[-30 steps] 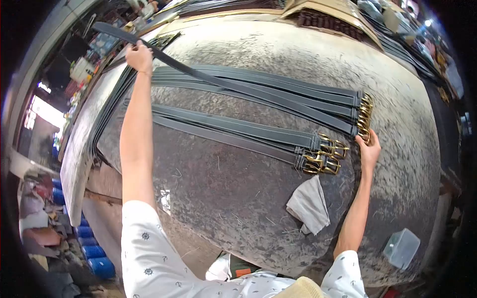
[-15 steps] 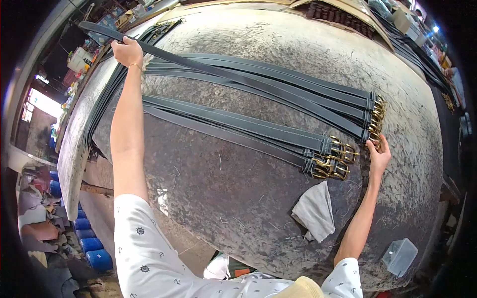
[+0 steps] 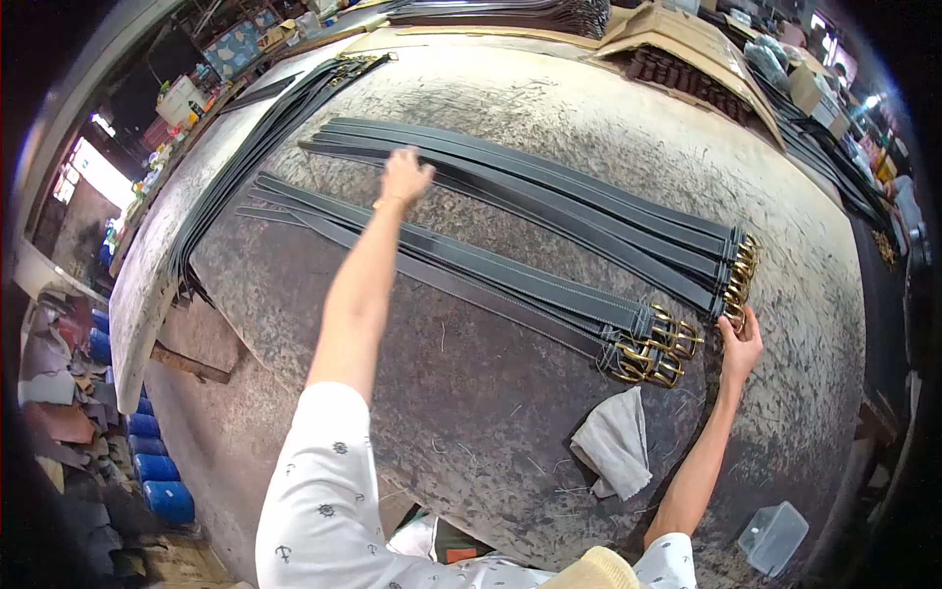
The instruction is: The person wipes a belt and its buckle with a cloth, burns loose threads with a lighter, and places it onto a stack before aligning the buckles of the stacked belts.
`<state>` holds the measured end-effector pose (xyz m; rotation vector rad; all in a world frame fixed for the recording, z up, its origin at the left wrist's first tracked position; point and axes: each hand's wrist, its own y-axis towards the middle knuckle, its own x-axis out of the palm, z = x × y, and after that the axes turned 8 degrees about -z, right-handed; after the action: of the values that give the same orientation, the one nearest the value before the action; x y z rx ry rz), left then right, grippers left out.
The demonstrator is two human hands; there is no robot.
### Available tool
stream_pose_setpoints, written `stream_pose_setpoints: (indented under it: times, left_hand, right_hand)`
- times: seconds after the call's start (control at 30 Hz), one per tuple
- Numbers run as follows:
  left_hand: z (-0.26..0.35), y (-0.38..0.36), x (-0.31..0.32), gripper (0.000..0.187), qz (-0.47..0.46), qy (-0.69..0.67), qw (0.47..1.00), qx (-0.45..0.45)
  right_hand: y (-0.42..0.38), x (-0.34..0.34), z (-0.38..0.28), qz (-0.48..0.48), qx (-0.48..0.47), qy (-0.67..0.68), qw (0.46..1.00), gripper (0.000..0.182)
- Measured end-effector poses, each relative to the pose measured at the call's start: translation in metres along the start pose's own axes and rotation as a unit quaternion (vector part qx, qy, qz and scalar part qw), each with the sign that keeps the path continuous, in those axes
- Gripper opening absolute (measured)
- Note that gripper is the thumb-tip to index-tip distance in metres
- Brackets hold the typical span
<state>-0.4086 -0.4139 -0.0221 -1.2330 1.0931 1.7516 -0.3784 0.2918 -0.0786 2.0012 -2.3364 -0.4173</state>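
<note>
Several dark leather belts with light edge stitching lie side by side in an upper bundle [image 3: 549, 191], their brass buckles [image 3: 743, 265] lined up at the right. My right hand [image 3: 742, 342] pinches the buckle end of the nearest belt [image 3: 589, 224] in that bundle. Over the same belt, toward its tail end, is my left hand [image 3: 404, 180]; its fingers point down and away, slightly blurred, and their grip is hidden. Closer to me lies a second bundle of belts [image 3: 510, 270], with brass buckles [image 3: 653, 353] clustered at its right end.
A grey cloth [image 3: 613, 447] and a clear plastic box [image 3: 773, 537] lie on the scuffed table [image 3: 471, 393]. More dark belts [image 3: 235, 152] drape over the table's left edge. Cardboard [image 3: 687, 44] covers dark stacked pieces at the back. Blue containers [image 3: 167, 501] stand below left.
My left hand has moved right and lower, and the belt's tail it held raised now lies along the upper bundle. My right hand stays at the buckle. The camera view has shifted slightly.
</note>
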Motion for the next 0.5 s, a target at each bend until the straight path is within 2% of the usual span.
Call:
stream_pose_setpoints:
  times: [0.1, 0.17, 0.3, 0.37, 0.5]
  left_hand:
    - [0.044, -0.019, 0.045, 0.067, -0.047, -0.048, 0.997, 0.041]
    - [0.076, -0.036, 0.037, 0.066, -0.085, -0.031, 0.996, -0.002]
    - [0.086, -0.048, 0.047, 0.06, 0.005, -0.03, 1.0, -0.003]
    - [0.091, -0.054, 0.039, 0.056, 0.034, -0.028, 0.999, -0.001]
    - [0.096, -0.052, 0.026, 0.056, -0.009, -0.015, 0.999, -0.034]
  right_hand:
    - [-0.003, 0.002, -0.01, -0.002, 0.015, 0.004, 1.0, 0.064]
    - [-0.006, 0.005, -0.02, -0.002, 0.012, -0.012, 1.0, 0.065]
    - [-0.007, 0.007, -0.022, 0.01, 0.016, -0.034, 0.999, 0.064]
    - [-0.009, 0.006, -0.032, 0.021, 0.059, -0.046, 0.997, 0.064]
    - [-0.008, 0.007, -0.03, 0.028, 0.05, -0.029, 0.998, 0.063]
